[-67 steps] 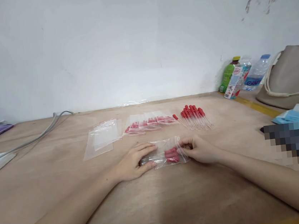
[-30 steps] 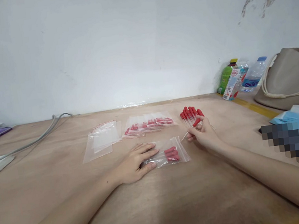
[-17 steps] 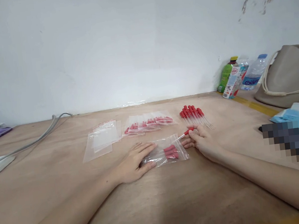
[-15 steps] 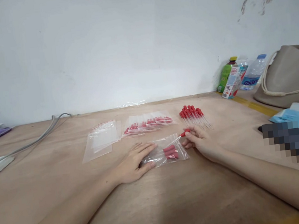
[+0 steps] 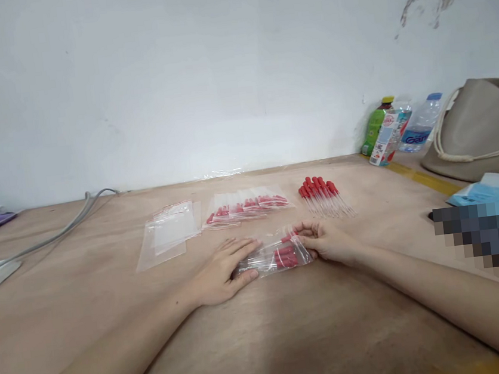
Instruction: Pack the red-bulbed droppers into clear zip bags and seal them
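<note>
Clear plastic bag [image 5: 265, 264], red-bulbed droppers [image 5: 286, 259] inside, lies central on the surface [image 5: 223, 352]. Left hand [image 5: 223, 272]: grip spread wide over the nine-o'clock end, apparently anchoring it. Right hand [image 5: 328, 241]: grip narrow, pinching the three-o'clock mouth, presumably for control; whether also a bulb, cannot tell. Beyond: flat bags [image 5: 173, 227], ten o'clock; filled bags [image 5: 247, 205], eleven; loose droppers [image 5: 318, 186], between one and two, likely for right-hand access.

Single head-worn view, forward and down across the tabletop [image 5: 232, 351] toward the wall [image 5: 175, 87].
</note>
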`<state>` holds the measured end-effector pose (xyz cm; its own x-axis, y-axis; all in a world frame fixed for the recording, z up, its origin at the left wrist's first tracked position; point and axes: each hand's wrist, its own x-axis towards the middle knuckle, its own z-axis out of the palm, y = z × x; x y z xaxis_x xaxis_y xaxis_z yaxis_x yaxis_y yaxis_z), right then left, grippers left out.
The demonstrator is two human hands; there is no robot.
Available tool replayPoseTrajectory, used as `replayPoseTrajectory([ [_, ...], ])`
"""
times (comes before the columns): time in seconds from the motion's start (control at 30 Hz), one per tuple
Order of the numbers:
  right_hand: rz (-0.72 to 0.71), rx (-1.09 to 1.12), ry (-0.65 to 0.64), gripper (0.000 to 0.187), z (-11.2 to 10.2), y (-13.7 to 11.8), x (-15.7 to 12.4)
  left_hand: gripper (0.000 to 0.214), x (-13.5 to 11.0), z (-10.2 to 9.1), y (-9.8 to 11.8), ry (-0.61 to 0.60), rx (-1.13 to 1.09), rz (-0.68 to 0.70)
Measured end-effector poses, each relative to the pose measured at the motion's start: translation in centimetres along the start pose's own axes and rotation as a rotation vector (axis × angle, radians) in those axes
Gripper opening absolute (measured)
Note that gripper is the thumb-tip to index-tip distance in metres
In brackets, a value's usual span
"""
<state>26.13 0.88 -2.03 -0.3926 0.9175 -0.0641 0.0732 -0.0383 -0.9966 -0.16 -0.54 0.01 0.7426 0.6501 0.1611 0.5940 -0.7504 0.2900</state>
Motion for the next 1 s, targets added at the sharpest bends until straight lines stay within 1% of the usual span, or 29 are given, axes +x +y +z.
replayPoseTrajectory([
  [0.13, 0.011, -0.042, 0.151, 0.037, 0.4, 0.0, 0.2, 0.051, 0.1, -0.1, 0.1, 0.013, -0.014, 0.008],
  [0.2, -0.01, -0.075, 0.194, 0.036, 0.5, -0.1, 0.2, 0.051, 0.1, -0.1, 0.1, 0.023, -0.014, 0.017],
  [0.27, -0.033, -0.084, 0.15, 0.033, 0.7, -0.2, 0.2, 0.051, 0.1, -0.1, 0.1, 0.026, -0.01, 0.019],
  [0.37, -0.033, -0.021, -0.009, 0.028, 0.8, -0.4, 0.0, 0.051, 0.1, -0.1, 0.0, 0.02, -0.004, 0.015],
  [0.4, -0.023, -0.008, -0.045, 0.027, 0.9, -0.4, -0.1, 0.05, 0.1, -0.1, 0.0, 0.015, 0.001, 0.013],
  [0.43, -0.004, -0.015, -0.057, 0.026, 0.8, -0.5, -0.1, 0.05, 0.1, -0.1, 0.0, 0.008, 0.006, 0.012],
  [0.47, 0.018, -0.048, -0.043, 0.025, 0.7, -0.6, -0.1, 0.049, 0.1, 0.0, -0.1, 0.001, 0.012, 0.01],
  [0.53, 0.034, -0.182, 0.064, 0.024, 0.2, -0.8, 0.1, 0.048, 0.1, 0.0, -0.1, -0.013, 0.019, 0.004],
  [0.6, -0.016, -0.395, 0.216, 0.021, -1.0, -1.2, 0.5, 0.048, 0.1, 0.1, -0.2, -0.019, 0.02, 0.0],
  [0.7, -0.17, -0.791, 0.446, 0.014, -3.8, -2.1, 1.6, 0.049, 0.1, 0.1, -0.2, -0.016, 0.022, 0.006],
  [0.73, -0.182, -0.893, 0.54, 0.013, -4.8, -2.4, 2.2, 0.049, 0.1, 0.2, -0.3, -0.015, 0.022, 0.011],
  [0.77, -0.164, -0.979, 0.606, 0.013, -5.9, -2.8, 2.8, 0.049, 0.1, 0.2, -0.3, -0.016, 0.023, 0.015],
  [0.83, -0.08, -1.086, 0.738, 0.017, -7.8, -3.4, 4.0, 0.049, 0.1, 0.2, -0.3, -0.017, 0.025, 0.016],
  [0.9, -0.017, -1.121, 0.824, 0.027, -9.0, -3.8, 5.3, 0.049, 0.1, 0.2, -0.3, -0.022, 0.024, 0.007],
  [1.0, 0.0, -1.154, 0.838, 0.042, -9.8, -4.0, 7.0, 0.049, 0.2, 0.2, -0.3, -0.029, 0.02, 0.001],
])
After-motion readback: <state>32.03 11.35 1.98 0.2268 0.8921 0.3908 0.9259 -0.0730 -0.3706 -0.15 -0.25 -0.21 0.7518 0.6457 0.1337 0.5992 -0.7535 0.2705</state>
